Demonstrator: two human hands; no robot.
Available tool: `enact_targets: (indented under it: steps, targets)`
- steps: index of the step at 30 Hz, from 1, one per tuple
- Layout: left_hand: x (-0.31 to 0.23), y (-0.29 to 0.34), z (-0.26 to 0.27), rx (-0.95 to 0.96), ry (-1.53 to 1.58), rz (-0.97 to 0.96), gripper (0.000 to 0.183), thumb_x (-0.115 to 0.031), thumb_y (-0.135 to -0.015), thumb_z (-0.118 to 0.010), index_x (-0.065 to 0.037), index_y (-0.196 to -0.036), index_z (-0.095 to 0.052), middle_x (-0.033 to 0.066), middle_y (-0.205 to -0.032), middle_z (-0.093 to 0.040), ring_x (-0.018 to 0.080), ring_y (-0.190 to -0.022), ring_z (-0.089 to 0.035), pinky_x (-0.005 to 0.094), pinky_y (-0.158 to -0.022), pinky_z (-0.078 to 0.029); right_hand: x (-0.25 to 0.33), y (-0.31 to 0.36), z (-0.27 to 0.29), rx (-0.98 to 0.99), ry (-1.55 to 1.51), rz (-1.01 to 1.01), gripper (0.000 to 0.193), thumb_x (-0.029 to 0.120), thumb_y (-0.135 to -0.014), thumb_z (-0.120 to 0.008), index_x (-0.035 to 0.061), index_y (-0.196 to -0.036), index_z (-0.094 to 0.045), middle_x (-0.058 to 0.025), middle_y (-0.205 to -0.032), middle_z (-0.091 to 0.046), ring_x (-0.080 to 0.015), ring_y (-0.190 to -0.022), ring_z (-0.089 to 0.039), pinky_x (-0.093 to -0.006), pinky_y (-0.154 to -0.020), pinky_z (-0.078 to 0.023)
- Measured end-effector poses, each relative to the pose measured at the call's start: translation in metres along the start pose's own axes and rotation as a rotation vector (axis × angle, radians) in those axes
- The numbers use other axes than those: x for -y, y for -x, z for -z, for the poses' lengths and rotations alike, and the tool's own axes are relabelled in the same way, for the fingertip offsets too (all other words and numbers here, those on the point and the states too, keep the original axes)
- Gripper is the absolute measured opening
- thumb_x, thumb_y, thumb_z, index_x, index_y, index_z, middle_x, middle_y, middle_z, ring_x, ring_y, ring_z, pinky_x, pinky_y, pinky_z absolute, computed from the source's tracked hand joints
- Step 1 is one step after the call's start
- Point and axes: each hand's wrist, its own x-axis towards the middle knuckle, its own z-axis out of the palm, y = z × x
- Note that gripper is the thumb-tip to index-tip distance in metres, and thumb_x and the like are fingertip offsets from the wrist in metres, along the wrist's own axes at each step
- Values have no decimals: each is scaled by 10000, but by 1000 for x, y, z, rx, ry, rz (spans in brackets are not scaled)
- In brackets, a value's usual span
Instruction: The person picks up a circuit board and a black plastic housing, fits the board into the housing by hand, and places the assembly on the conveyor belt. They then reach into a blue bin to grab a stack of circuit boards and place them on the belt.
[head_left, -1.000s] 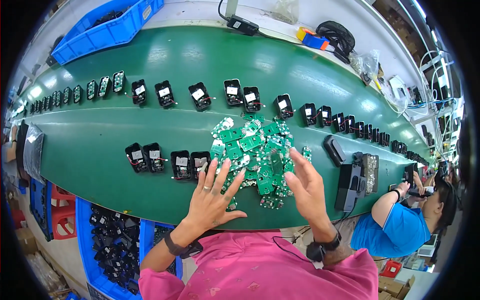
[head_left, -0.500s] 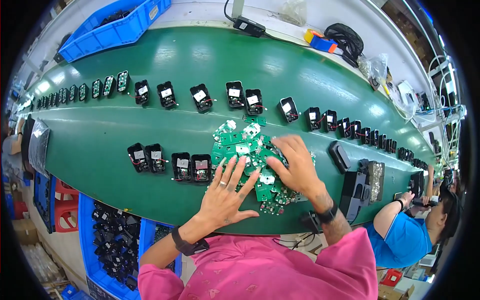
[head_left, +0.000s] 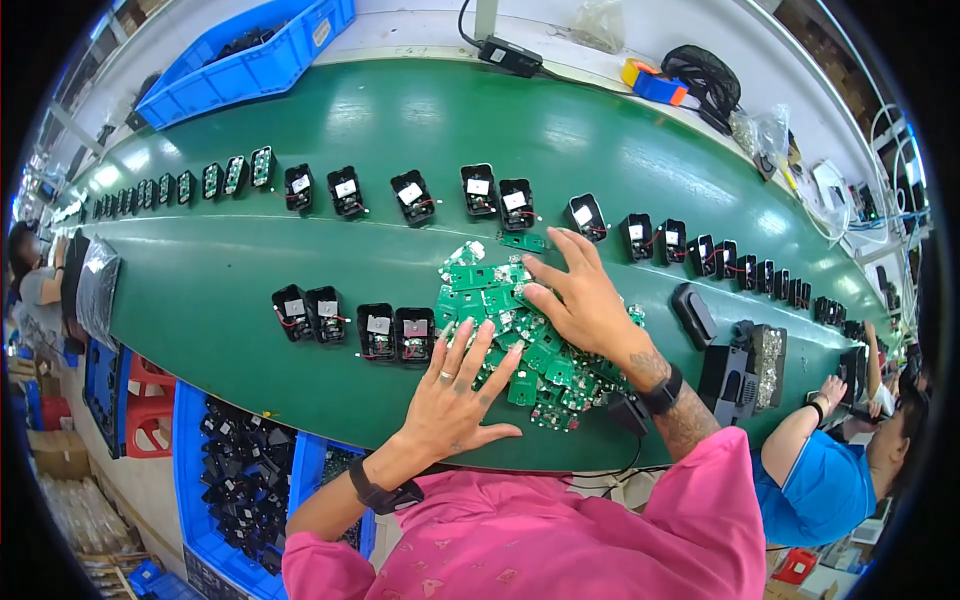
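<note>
A heap of small green circuit boards (head_left: 505, 330) lies on the green belt (head_left: 250, 280) in front of me. My left hand (head_left: 455, 390) rests flat, fingers spread, on the near left side of the heap. My right hand (head_left: 580, 295) lies over the heap's far right part, fingers bent onto the boards; I cannot tell if it pinches one. Just left of the heap stand several black open housings (head_left: 365, 328) in a short row.
A long row of black housings (head_left: 480, 190) runs along the far side of the belt. Blue bins (head_left: 245, 60) stand at the back left and below the near edge (head_left: 240, 480). A person in blue (head_left: 820, 470) works at the right.
My right hand has slid from the near right of the heap up to its far side. My left hand has stayed on the near left edge.
</note>
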Motion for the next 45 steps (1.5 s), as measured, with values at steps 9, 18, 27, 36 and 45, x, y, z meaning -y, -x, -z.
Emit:
enact_targets:
  steps: [9, 18, 27, 36, 45]
  targets:
    - [-4, -2, -3, -2, -9, -19, 971, -648, -776, -680, -125, -1523, -348, 243, -1565, -234, 440, -1455, -199, 544, -1187, -228, -15, -12, 0, 111, -67, 8, 457, 323, -984, -563, -6, -1299, -607, -190, -1369, -572, -372, -1365, -428, -454, -1128, -359]
    - [-6, -3, -3, -3, -12, -40, 947, -596, -794, -695, -82, -1509, -345, 250, -1544, -250, 442, -1437, -221, 540, -1185, -250, -34, -26, 1, -45, 219, 214, 302, 145, -864, -672, -28, -1112, -659, -127, -1097, -689, -297, -1059, -624, -393, -905, -521]
    - [-8, -5, -4, -5, -3, -39, 932, -580, -812, -693, -63, -1504, -342, 253, -1533, -264, 441, -1435, -231, 528, -1183, -268, -40, -47, 0, 74, 280, 339, 302, 61, -772, -631, -12, -1062, -669, -101, -971, -685, -272, -890, -624, -387, -789, -523]
    - [-8, -3, -4, -40, 4, -44, 927, -586, -811, -688, -61, -1497, -350, 252, -1533, -273, 439, -1434, -244, 530, -1183, -266, -26, -36, 11, -56, 170, 545, 237, 95, -793, -665, 22, -1018, -673, -76, -959, -684, -250, -895, -629, -388, -756, -512]
    - [-7, 7, -6, -75, 11, 13, 1020, -642, -755, -707, -64, -1506, -330, 259, -1537, -261, 453, -1440, -229, 552, -1170, -265, 16, -43, -27, 220, 36, 466, 620, 464, -938, -569, 124, -1447, -474, -165, -1531, -390, -391, -1439, -306, -577, -1163, -255]
